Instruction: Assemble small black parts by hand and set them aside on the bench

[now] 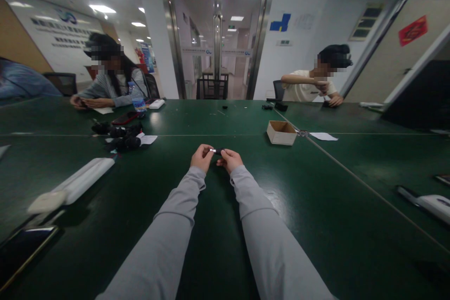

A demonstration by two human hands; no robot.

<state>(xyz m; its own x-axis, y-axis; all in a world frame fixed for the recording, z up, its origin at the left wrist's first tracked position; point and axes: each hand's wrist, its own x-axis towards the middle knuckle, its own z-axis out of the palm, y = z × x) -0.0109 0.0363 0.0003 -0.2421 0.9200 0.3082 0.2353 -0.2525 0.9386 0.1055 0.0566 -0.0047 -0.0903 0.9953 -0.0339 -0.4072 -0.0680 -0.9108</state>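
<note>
A small black piece (218, 152) with a bright silver end is held between my two hands, above the green table (218, 122). My left hand (202, 157) pinches its silver end with thumb and finger. On the other side, my right hand (230, 160) grips the black part, its lower fingers curled beneath. What exactly the piece is cannot be made out.
An open cardboard box (282, 134) stands right of centre, beside white paper (323, 136). Black gear (123, 136) and a bottle (137, 97) are at the left. A long white object (86, 180) and a phone (26, 251) lie nearer. Other people sit across the table.
</note>
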